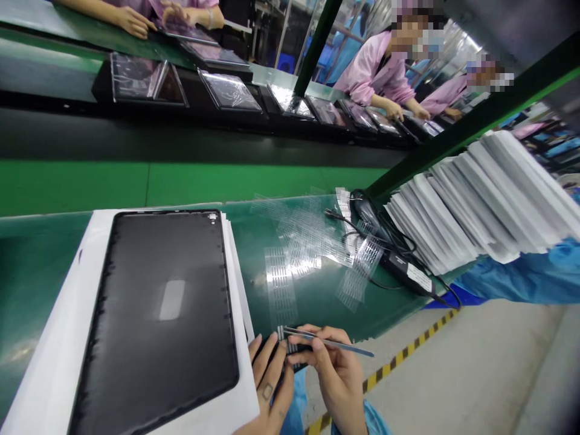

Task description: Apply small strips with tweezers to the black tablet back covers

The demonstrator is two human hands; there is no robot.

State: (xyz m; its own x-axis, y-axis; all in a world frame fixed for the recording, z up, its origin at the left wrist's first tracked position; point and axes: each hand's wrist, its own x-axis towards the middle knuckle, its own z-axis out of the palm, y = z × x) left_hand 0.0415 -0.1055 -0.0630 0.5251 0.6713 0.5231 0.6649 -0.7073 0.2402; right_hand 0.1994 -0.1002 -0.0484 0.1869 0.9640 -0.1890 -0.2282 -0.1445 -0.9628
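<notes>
My right hand (333, 368) grips a pair of metal tweezers (348, 347), their tips pointing left at a sheet with small pale strips (281, 332) on the bench's front edge. Close by on the left, my left hand (272, 377) lies with fingers stretched out, the fingertips beside the strips and a small dark piece (299, 356). Left of both hands, a black tablet-like back cover (156, 350) rests on white sheets (242, 393). It has a grey rounded patch (173, 300) in its middle.
Clear strip sheets (312, 235) lie scattered on the green bench (254, 232). Behind them are a black cabled device (401, 269) and a leaning row of white sheets (480, 193). Across the way, people in pink work along a line of film-covered panels (231, 92). A green post (417, 160) slants overhead.
</notes>
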